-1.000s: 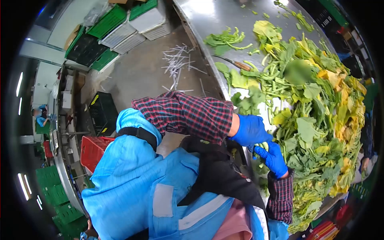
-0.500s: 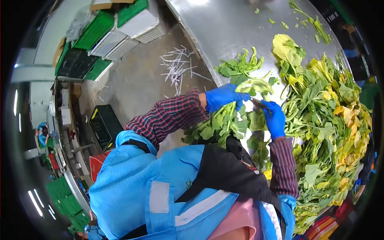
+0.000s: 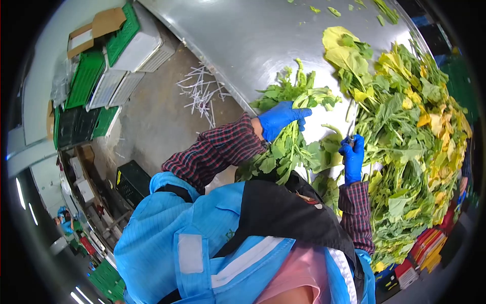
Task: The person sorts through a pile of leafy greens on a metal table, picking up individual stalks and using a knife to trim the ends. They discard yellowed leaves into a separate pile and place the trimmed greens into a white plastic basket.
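Observation:
My left hand [image 3: 281, 120], in a blue glove, is closed around a bunch of leafy greens [image 3: 289, 147]. The stalk ends point away from me over the steel table, and the leaves hang toward my body. In my right hand [image 3: 353, 156], also gloved in blue, is a small knife [image 3: 351, 133] with its blade pointing away from me. The blade is apart from the bunch. Just beyond my left hand lie trimmed green leaves and stems [image 3: 283, 90]. A large heap of greens with yellowed leaves [image 3: 400, 137] is beside my right hand.
The steel table [image 3: 228, 40] carries leaf scraps at its far end. White strips [image 3: 200, 93] litter the floor left of it. Green and white crates [image 3: 121, 81] are stacked farther left, and a black crate [image 3: 132, 182] stands on the floor.
My right hand has drawn the knife away from the bunch, and the blade now points away from me. My left hand keeps its hold on the greens. The view has shifted.

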Tool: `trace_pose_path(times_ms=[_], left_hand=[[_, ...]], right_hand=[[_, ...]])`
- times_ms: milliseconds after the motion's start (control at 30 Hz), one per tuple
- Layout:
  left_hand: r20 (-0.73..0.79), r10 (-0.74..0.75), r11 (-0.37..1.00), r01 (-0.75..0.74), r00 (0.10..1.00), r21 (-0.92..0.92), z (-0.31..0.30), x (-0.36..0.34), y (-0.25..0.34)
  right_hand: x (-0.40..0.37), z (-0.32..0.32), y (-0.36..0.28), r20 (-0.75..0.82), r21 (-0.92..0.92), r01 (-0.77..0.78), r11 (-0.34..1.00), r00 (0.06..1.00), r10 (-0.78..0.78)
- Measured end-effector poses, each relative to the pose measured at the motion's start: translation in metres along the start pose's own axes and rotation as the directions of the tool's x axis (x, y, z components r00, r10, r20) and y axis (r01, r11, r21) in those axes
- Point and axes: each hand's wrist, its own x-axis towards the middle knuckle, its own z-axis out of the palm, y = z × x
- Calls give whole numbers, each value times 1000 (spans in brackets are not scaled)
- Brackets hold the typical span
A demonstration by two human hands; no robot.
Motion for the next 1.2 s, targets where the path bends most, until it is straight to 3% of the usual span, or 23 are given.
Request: trace_pose_path(times_ms=[67, 267, 333, 400, 467, 533, 567, 600, 667, 733, 800, 833, 933, 1000, 1067, 1133, 1200], left_hand=[[13, -39, 996, 38, 999, 81, 8, 13, -2], [100, -107, 967, 80, 989, 243, 38, 34, -10], [144, -123, 931, 65, 982, 358, 48, 37, -8], [164, -122, 925, 52, 979, 377, 51, 45, -16], [153, -84, 919, 17, 985, 393, 53, 52, -25], [155, -86, 913, 16, 984, 408, 56, 54, -27], [154, -83, 910, 12, 985, 414, 58, 55, -29], [155, -89, 907, 15, 984, 420, 62, 53, -27], [240, -106, 877, -23, 965, 480, 71, 52, -22], [241, -106, 868, -28, 965, 495, 84, 44, -15], [288, -96, 883, -52, 953, 467, 92, 39, -6], [291, -98, 883, -52, 952, 467, 92, 41, -7], [302, -78, 859, -90, 950, 504, 84, 56, -10], [259, -105, 906, -15, 960, 424, 76, 65, -10], [224, -201, 932, 116, 954, 343, 75, 64, -3], [270, -216, 944, 130, 938, 303, 70, 71, -2], [264, -235, 939, 148, 936, 310, 67, 77, -3]], right_hand=[[-17, 15, -50, -27, -16, 15, 1000, 1000, -15], [-22, 16, -69, 87, -199, 226, 954, 973, -212], [-23, 13, -68, 76, -153, 176, 972, 983, -166], [-23, 7, -66, 129, -105, 88, 991, 989, -74], [-26, 6, -71, 84, -99, 39, 994, 996, -31], [-26, 4, -74, 66, -181, -104, 978, 991, 117], [-25, 4, -64, 10, -268, 4, 963, 1000, -2], [-24, 5, -62, 3, -264, 2, 965, 1000, -1], [-21, 7, -61, -57, -414, 110, 904, 988, -147], [-22, 1, -57, -55, -406, 100, 909, 990, -133], [-24, -4, -60, -9, -43, -147, 988, 989, 146], [-27, -8, -71, 71, 77, -184, 980, 981, 178], [-30, -14, -79, 33, 105, -155, 982, 988, 152], [-24, -24, -67, 57, -3, -57, 998, 997, 57], [-20, -23, -52, 3, 39, 76, 996, 997, -76], [-17, -25, -51, 6, 69, 29, 997, 1000, -30], [-16, -24, -63, -44, -45, -130, 990, 991, 128]])
